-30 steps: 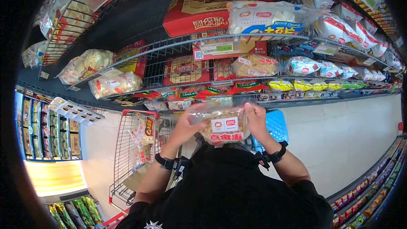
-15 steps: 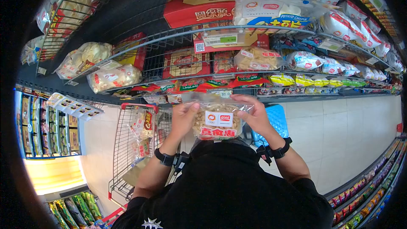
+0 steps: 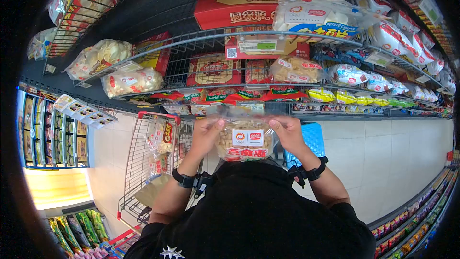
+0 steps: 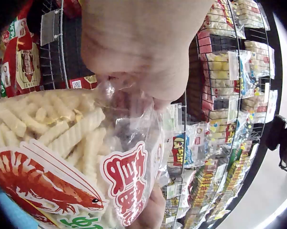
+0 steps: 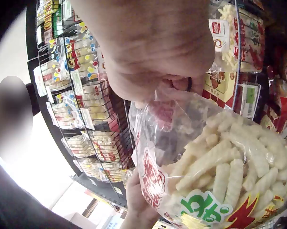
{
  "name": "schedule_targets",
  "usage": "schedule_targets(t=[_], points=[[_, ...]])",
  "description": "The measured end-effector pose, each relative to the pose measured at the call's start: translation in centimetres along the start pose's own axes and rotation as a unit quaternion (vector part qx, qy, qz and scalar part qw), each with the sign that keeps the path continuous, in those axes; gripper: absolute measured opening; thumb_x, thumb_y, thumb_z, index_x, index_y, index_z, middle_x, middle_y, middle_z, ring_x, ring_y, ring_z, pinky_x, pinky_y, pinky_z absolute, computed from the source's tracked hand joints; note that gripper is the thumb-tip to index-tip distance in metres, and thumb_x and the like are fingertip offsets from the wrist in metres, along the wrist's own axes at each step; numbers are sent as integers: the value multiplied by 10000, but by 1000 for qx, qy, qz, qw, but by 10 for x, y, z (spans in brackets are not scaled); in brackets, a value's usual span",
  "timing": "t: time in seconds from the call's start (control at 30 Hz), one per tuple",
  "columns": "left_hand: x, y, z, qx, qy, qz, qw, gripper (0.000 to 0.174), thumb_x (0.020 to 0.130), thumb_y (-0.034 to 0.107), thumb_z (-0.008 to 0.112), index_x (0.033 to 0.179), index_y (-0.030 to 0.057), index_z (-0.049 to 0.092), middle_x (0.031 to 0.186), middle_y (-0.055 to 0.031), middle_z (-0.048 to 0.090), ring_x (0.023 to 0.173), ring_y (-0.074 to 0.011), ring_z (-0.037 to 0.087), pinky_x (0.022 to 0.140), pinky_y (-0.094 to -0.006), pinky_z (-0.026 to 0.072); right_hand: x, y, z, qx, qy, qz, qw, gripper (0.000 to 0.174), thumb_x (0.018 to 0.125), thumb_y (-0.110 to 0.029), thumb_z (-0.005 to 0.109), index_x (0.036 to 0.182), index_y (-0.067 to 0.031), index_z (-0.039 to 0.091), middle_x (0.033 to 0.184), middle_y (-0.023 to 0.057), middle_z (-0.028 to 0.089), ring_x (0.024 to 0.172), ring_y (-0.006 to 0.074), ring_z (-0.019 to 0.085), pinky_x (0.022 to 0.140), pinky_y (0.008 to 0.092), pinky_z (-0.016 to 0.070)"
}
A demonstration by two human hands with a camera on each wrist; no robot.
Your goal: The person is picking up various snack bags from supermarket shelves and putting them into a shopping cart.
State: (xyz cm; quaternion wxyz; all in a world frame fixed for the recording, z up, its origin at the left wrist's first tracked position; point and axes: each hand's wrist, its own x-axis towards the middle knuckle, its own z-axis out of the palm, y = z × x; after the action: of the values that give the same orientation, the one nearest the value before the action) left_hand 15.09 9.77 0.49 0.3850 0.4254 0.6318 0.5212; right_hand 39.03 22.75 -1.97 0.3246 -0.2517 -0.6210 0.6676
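Both hands hold up a clear snack bag with red lettering in front of the black shirt. In the head view the left hand pinches its upper left corner and the right hand its upper right corner, thumbs on the near side. The left wrist view shows pale ridged sticks and a printed shrimp on the bag, below the left hand. From the right wrist, green print shows on the bag, with the right hand gripping its top; some fingertips are hidden.
Wire shelves with red boxes and snack bags run across in front. A shopping cart holding bags stands at the left, and a blue item lies right of the hands. More shelves line the lower right.
The bag has turned to face the camera more squarely and shifted slightly left since a second ago. The right hand's fingers have moved along its top edge, drawing back to the corner.
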Motion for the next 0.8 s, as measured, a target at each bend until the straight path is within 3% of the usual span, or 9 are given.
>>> schedule_targets(t=[0.13, 0.23, 0.27, 0.33, 0.37, 0.47, 0.53, 0.67, 0.8], points=[[5, -5, 1, 16, 2, 21, 1000, 309, 943, 267, 610, 1005, -26, 686, 943, -46, 686, 854, -85, 586, 761, -258, 467, -4, -10, 4, -50, 10, 11, 999, 228, 941, -175, 597, 1023, 10, 700, 989, 118, 714, 921, 154, 646, 836, 294, 494], [17, -19, 5, 11, 72, 12, 997, 311, 956, 264, 587, 1061, -21, 655, 949, -48, 673, 872, -80, 580, 777, -256, 465, -4, -37, 24, -67, -32, 33, 997, 226, 932, -170, 604, 1015, 19, 695, 959, 130, 716, 897, 158, 663, 801, 290, 501], [23, -33, 3, -61, 80, -12, 995, 293, 960, 260, 578, 1039, -15, 641, 914, -53, 662, 869, -103, 593, 791, -271, 472, -5, -44, 29, -65, -33, 34, 997, 226, 932, -170, 604, 1015, 19, 695, 959, 130, 716, 897, 158, 663, 801, 290, 501], [26, -33, -1, -131, 85, -35, 987, 277, 965, 256, 568, 1017, -10, 627, 880, -58, 651, 866, -127, 606, 805, -287, 480, -6, -56, 34, -99, -155, -18, 983, 235, 938, -163, 584, 1048, 17, 689, 1004, 119, 710, 986, 221, 666, 869, 314, 497], [27, -25, -3, -167, 49, -15, 985, 256, 965, 251, 565, 966, 1, 616, 848, -65, 636, 857, -154, 614, 818, -308, 487, -8, -67, 31, 14, -279, -34, 960, 243, 943, -170, 567, 1066, 6, 680, 1060, 134, 693, 1088, 291, 631, 944, 369, 474], [28, -22, -6, -197, 13, 11, 980, 267, 963, 262, 561, 839, 26, 572, 809, -91, 613, 828, -225, 626, 858, -385, 497, -8, -87, 33, 46, -341, -105, 933, 244, 958, -186, 545, 1050, -7, 684, 1082, 134, 687, 1118, 296, 613, 980, 415, 454], [29, -15, -13, -214, -32, 69, 974, 293, 957, 294, 567, 828, 31, 560, 794, -95, 615, 817, -225, 621, 881, -415, 482, -10, -80, 37, 92, -356, -116, 923, 232, 960, -182, 544, 1024, -9, 685, 1073, 128, 690, 1110, 312, 615, 980, 444, 454], [27, -9, -13, -233, -52, 93, 967, 311, 950, 325, 573, 821, 45, 539, 759, -95, 618, 810, -234, 621, 872, -423, 470, -14, -79, 43, 109, -376, -135, 910, 209, 956, -153, 549, 1015, 2, 677, 1062, 117, 696, 1097, 321, 619, 976, 436, 458], [26, -6, -12, -235, -49, 101, 966, 299, 956, 309, 566, 820, 44, 537, 779, -99, 620, 810, -237, 617, 867, -409, 470, -15, -76, 43, 119, -374, -140, 909, 165, 929, -107, 591, 1009, 14, 670, 1048, 132, 687, 1055, 279, 629, 943, 387, 466]])
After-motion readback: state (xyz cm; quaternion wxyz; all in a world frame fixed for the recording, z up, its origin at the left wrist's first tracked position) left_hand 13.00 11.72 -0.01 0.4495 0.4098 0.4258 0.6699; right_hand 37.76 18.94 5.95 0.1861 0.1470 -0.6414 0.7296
